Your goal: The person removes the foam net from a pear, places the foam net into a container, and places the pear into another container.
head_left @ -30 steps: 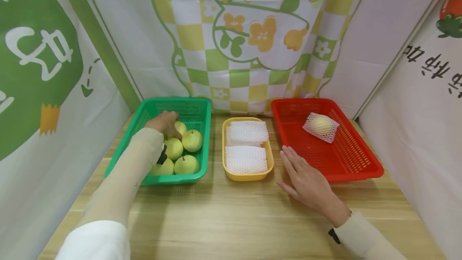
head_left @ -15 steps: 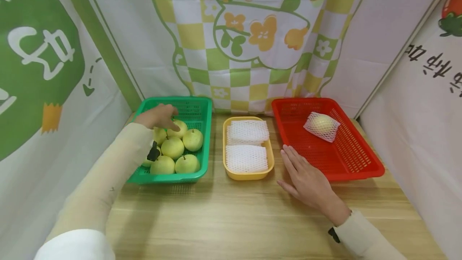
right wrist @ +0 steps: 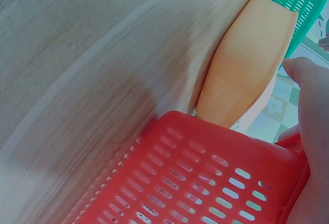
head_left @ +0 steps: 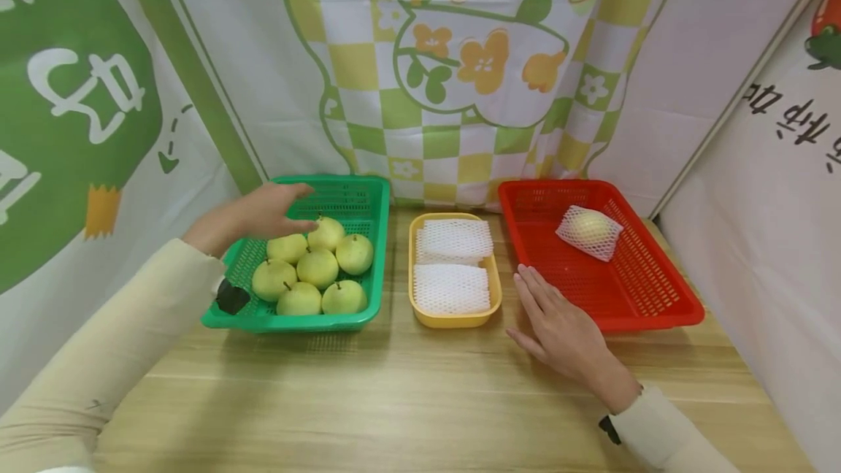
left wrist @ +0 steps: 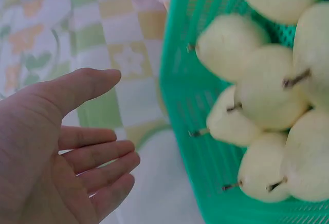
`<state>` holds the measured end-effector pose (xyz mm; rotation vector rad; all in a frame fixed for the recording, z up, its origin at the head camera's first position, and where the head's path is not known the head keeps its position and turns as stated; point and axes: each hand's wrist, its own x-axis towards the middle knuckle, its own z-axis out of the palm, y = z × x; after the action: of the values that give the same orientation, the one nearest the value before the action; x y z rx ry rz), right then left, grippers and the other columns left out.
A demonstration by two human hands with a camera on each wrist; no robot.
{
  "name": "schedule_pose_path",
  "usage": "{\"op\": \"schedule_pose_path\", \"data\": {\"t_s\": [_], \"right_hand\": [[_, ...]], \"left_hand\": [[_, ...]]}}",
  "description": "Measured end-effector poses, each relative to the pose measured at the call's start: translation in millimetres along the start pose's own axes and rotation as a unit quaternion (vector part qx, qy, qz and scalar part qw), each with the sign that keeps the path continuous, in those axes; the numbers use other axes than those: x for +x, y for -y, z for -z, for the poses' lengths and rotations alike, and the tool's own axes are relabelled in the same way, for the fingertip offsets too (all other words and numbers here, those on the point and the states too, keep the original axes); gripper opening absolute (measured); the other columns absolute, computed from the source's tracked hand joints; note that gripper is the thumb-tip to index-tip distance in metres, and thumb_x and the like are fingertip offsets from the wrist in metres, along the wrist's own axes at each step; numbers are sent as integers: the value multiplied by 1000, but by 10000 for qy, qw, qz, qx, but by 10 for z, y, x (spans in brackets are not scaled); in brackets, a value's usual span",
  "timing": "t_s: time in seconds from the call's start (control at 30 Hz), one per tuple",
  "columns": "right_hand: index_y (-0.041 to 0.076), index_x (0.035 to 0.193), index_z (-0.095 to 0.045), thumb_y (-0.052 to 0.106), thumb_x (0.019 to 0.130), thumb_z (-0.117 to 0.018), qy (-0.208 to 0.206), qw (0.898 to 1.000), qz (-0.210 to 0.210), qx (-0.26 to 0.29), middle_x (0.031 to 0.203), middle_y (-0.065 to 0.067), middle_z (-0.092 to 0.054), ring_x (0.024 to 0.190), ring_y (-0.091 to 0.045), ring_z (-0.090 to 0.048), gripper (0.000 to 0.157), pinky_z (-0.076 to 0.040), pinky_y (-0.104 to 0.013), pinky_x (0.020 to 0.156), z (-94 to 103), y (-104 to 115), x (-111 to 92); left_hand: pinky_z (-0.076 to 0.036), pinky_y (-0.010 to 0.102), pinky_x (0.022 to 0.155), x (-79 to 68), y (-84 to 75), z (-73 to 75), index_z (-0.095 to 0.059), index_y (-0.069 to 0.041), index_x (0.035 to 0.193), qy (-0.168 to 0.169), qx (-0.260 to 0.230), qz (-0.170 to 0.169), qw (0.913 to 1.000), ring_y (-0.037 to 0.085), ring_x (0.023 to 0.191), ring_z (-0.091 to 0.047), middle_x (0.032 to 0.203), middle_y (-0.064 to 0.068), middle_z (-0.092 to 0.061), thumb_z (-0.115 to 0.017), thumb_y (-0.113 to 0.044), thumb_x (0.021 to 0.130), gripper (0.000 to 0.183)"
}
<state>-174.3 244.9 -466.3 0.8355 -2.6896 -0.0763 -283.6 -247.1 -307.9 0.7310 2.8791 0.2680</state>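
My left hand (head_left: 263,214) hovers over the left side of the green basket (head_left: 377,254), thumb and fingers spread, holding nothing. Below it several yellow-green pears (head_left: 318,267) sit in the basket, stems showing in the left wrist view. My right hand (head_left: 558,327) lies with straight fingers along the near left corner of the red basket (head_left: 631,323). Inside that basket is one pear (head_left: 590,228) wrapped in a white foam net. Between the baskets stands a yellow tray (head_left: 453,321) with two stacks of white foam nets (head_left: 452,288).
Everything stands on a wooden table (head_left: 394,400). A patterned curtain (head_left: 473,144) hangs right behind the containers, and white printed panels (head_left: 749,239) close in both sides.
My left hand has drawn back to the left and lifted off the pears, so more of them show. My right hand stays in place at the red basket.
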Motion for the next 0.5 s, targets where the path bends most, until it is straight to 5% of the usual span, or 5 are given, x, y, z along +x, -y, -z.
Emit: {"op": "schedule_pose_path", "data": {"t_s": [0.2,0.37,0.5], "right_hand": [[-3,162,-33,52,95,-73,-95,10000,-10,-5,170,-22,-35,156,-37,-40,95,-45,-49,120,-18,-4,-19],[-3,163,-31,52,97,-71,-76,10000,-8,-22,171,-21,-35,156,-37,-40,95,-45,-49,120,-15,-2,-8],[-3,163,-31,52,97,-71,-81,10000,-5,-29,170,-22,-35,156,-37,-40,95,-45,-48,121,-13,-6,-9]], "left_hand": [[-32,67,124,-268,-389,-222,-27,13,160,-294,-332,-383,9983,54,153,-34,165,35,-35,-64,-36,106,82],[-23,66,129,-444,-648,-591,-9,5,167,-250,-770,-599,9949,48,162,-18,175,26,-14,-61,-43,107,94],[-25,62,130,-494,-814,-904,-9,5,167,-557,-478,-963,9926,45,163,-16,176,25,-11,-62,-45,106,94]]}}
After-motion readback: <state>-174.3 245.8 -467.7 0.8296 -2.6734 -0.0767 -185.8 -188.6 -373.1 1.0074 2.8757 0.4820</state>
